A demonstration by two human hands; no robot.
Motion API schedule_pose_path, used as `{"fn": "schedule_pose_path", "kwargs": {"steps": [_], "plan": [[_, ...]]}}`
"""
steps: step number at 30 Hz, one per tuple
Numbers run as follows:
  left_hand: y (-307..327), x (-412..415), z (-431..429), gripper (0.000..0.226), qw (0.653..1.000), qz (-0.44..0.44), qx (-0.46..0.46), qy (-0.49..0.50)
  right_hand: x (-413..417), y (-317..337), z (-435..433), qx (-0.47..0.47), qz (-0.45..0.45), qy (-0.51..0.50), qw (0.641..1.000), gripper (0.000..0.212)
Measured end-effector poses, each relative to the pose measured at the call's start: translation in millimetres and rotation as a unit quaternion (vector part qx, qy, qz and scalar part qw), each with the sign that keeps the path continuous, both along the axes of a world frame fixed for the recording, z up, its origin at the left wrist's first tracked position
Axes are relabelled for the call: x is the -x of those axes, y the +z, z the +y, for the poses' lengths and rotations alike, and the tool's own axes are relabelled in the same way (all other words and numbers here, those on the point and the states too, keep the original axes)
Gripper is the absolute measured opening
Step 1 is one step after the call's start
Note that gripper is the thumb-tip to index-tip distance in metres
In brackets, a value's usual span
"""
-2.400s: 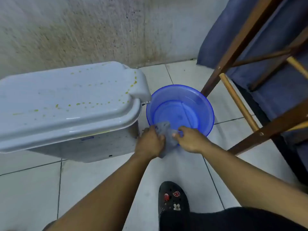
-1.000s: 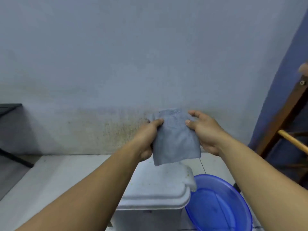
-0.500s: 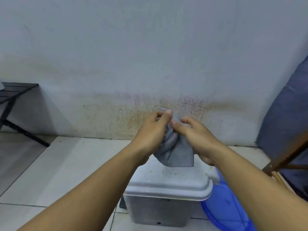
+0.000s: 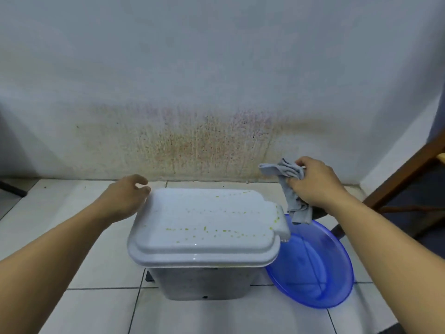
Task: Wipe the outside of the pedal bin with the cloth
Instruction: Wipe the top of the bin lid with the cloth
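The grey pedal bin [image 4: 202, 283] stands on the tiled floor in front of me, its pale lid [image 4: 204, 225] down and speckled with yellow-green spots. My right hand [image 4: 313, 184] grips a bunched grey cloth [image 4: 286, 174] in the air above the bin's right rear corner; a tail of the cloth hangs down. My left hand [image 4: 125, 198] hovers at the lid's left rear corner with loosely curved fingers and holds nothing; whether it touches the lid is unclear.
A blue plastic basin [image 4: 313, 266] sits on the floor right beside the bin. A stained wall [image 4: 204, 141] runs just behind. A wooden chair frame [image 4: 399, 177] with dark blue fabric stands at the right. White floor tiles [image 4: 72, 309] lie to the left and front.
My hands have parted: the left one let go of the cloth and dropped to the lid's left corner, while the right carried the cloth to the right. My view has tilted down.
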State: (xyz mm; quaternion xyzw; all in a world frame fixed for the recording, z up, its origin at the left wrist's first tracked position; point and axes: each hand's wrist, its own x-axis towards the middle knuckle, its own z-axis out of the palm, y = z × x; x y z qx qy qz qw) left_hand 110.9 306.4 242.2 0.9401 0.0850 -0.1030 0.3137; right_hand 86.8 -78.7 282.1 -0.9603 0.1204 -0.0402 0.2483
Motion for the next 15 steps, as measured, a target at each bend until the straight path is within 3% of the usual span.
{"fn": "schedule_pose_path", "kwargs": {"steps": [5,15], "plan": [[-0.8,4.3,-7.6,0.031,0.994,0.086,0.062,0.017,7.5,-20.7,12.0,0.051,0.116,0.104,0.987,0.021],[-2.0,13.1,-9.6,0.039,0.986,0.128,0.106,0.009,45.6,-23.7,40.9,0.168,0.126,0.121,0.970,0.025]]}}
